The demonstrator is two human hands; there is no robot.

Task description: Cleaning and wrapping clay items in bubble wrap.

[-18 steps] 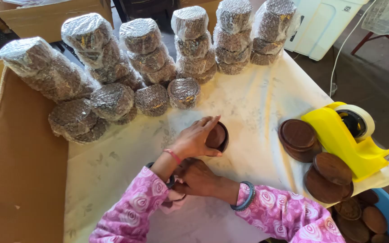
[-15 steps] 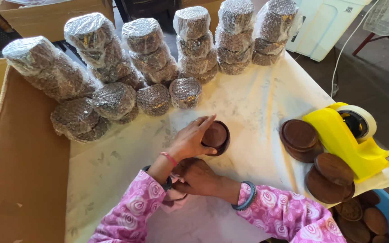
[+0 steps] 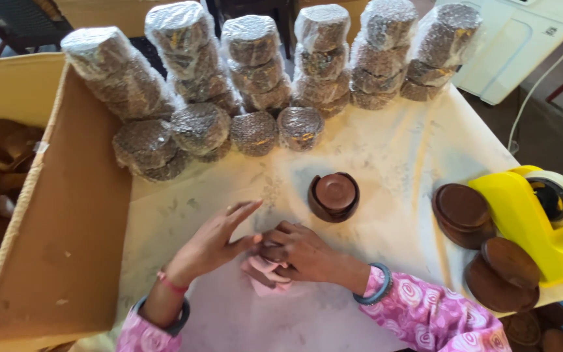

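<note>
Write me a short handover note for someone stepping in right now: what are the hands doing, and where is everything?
Left hand: open, fingers spread, resting on the white table cover, beside the right hand.
Right hand: fingers curled over a pink cloth.
Brown round dish: stands alone just beyond the hands, untouched.
Done: wrapped stacks line the far edge.
Left: unwrapped brown discs piled at right, beside the yellow tape dispenser; more brown pieces in the cardboard box at left.
</note>
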